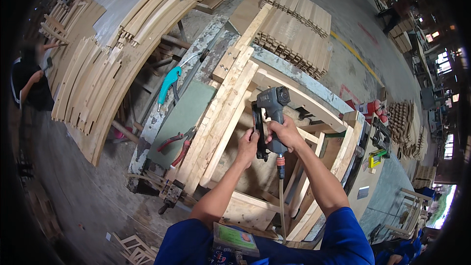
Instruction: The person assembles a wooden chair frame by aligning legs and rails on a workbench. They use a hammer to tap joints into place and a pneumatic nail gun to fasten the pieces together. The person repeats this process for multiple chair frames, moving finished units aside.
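A dark grey air nail gun [273, 99] hangs over the middle of a pale wooden frame [289, 90], head up. Its handle is wrapped by my right hand [287, 135]. On its left side, my left hand [248, 148] grips the black magazine [258, 126] with the thumb and fingers. An air hose [281, 201] runs from the handle's lower end toward my body. The frame lies inside a jig of wooden bars [216, 122] on the workbench, left of which are red-handled pliers [181, 149] and a teal air blow gun [170, 83].
Curved wooden pieces [88, 88] cover a board at left, with a person [34, 81] beside it. Stacked wood slats [294, 34] stand beyond the bench. Red cylinders [368, 108] and a yellow tool [377, 158] sit at right. A metal clamp [171, 194] is at the bench's near-left corner.
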Demonstrator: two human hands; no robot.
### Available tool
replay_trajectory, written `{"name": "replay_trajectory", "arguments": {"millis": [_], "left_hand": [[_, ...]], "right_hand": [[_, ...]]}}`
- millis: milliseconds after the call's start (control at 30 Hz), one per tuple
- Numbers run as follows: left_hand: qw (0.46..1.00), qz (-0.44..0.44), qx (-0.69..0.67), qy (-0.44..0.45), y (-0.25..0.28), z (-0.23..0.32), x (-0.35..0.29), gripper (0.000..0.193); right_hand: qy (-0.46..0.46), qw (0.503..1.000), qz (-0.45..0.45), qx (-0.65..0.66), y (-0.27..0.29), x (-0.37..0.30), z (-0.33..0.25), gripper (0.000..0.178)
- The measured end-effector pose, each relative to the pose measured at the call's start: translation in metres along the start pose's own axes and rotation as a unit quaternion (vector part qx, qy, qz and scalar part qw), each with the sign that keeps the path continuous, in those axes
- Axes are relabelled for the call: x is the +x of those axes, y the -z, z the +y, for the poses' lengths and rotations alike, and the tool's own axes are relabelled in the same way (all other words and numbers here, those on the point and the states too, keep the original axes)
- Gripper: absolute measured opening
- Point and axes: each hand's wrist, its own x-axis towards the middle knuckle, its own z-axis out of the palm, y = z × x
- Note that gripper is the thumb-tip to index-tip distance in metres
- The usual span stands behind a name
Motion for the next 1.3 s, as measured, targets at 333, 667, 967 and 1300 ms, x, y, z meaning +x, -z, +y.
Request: {"name": "replay_trajectory", "arguments": {"millis": [333,667,967,1300], "left_hand": [[0.999,0.050,-0.007,0.012,0.009,0.011,0.011,0.027],[0.983,-0.107,-0.121,0.092,0.034,-0.006,-0.070,0.031],[0.910,0.130,-0.346,0.188,0.045,-0.022,-0.186,0.034],[0.905,0.228,-0.283,0.221,0.041,0.010,-0.190,0.025]], "right_hand": [[-0.019,0.998,-0.021,-0.050,-0.014,0.036,-0.007,0.010],[-0.195,0.926,-0.070,0.315,0.007,-0.052,0.015,0.074],[-0.309,0.746,-0.013,0.589,-0.048,-0.083,0.137,0.072],[-0.390,0.623,-0.032,0.677,-0.059,-0.075,0.149,0.056]]}}
